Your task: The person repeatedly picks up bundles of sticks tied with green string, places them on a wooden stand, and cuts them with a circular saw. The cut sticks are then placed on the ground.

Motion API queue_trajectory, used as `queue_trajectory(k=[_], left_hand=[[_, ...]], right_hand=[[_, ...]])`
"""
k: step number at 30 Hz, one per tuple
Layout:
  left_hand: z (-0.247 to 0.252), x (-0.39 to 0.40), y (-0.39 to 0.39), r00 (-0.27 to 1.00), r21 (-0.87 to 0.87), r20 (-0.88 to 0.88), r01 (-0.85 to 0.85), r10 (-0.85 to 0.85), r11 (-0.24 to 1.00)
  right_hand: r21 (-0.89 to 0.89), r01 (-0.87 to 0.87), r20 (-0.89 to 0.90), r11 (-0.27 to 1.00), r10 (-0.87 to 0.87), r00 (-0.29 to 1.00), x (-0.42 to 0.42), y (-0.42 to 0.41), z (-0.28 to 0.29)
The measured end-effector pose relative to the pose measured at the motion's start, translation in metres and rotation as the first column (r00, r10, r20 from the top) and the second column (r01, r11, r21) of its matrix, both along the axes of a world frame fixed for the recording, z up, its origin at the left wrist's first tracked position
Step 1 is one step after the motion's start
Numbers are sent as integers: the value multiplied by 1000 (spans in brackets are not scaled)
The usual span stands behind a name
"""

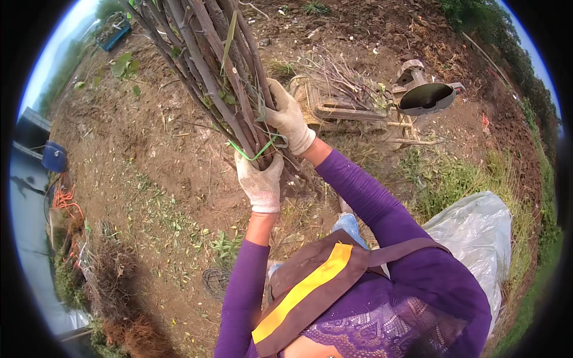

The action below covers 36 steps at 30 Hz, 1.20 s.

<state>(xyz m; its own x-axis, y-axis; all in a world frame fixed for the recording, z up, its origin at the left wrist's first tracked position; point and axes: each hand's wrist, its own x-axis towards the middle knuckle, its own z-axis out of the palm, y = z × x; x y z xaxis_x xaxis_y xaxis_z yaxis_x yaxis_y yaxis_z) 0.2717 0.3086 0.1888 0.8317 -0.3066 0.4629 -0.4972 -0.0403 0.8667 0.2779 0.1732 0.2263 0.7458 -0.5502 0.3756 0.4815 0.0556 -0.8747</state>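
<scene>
A thick bundle of woody cuttings [210, 67] rises in front of me, tilted towards the upper left. Green plastic tie [256, 156] wraps its lower end. Wearing a pale knit glove, my left hand [259, 179] grips the bundle's base, just under the tie. My right hand [288, 118], gloved alike, clasps the bundle's right side a little higher up. Some fingers of both hands are hidden behind the stems.
To the right, loose cuttings [340, 80] lie on a low wooden bench [353, 114] beside a circular saw blade [427, 98]. Clear plastic sheeting [474, 237] lies at my right. Rooted plants [112, 273], a blue barrel [54, 156] and coiled wire [215, 283] are leftward.
</scene>
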Motion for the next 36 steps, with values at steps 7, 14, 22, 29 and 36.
queue_trajectory(k=[7, 14, 22, 29, 36], left_hand=[[-11, 28, -250, 987, -65, 154, -22, 32, 998], [-92, 29, -403, 999, 62, 28, -47, 46, 997], [-242, 53, -450, 1000, 486, 2, -8, 7, 874], [-155, 62, -405, 965, 499, 199, 53, -174, 865], [-28, 24, -271, 953, 593, -102, 287, -284, 752]], right_hand=[[-335, -216, 101, 917, 263, 960, -14, -248, 44], [-234, -376, -132, 897, 354, 926, -25, -409, -34], [-389, -87, -271, 917, -24, 962, -36, -460, -163], [260, -110, -129, 959, 148, 981, -29, -435, -105], [183, -50, -210, 982, 88, 974, -61, -340, -47]])
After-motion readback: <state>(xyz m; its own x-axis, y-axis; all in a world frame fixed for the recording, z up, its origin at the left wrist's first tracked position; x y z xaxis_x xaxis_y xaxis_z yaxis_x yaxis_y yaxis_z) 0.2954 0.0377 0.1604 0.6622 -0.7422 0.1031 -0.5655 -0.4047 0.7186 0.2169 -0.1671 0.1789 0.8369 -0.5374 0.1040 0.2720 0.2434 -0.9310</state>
